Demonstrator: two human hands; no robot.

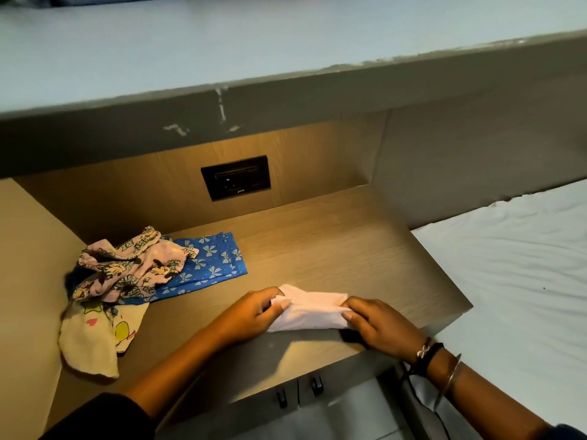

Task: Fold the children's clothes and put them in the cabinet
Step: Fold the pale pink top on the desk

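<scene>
A small pale pink garment [313,309] lies folded into a narrow strip near the front of the wooden cabinet top [349,249]. My left hand [251,315] pinches its left end and my right hand [378,325] pinches its right end. At the left sits a heap of unfolded children's clothes: a pink cartoon-print piece [133,265] on top, a blue piece with pale bows [212,265] spread flat beneath it, and a cream piece with yellow and pink prints [95,338] hanging toward the front. Below the front edge are two cabinet doors with dark handles [298,392].
A black wall socket [236,177] is set in the wooden back panel. A grey ledge [286,100] overhangs the niche. A wooden side wall [28,281] closes the left. A bed with a white sheet [508,265] lies to the right.
</scene>
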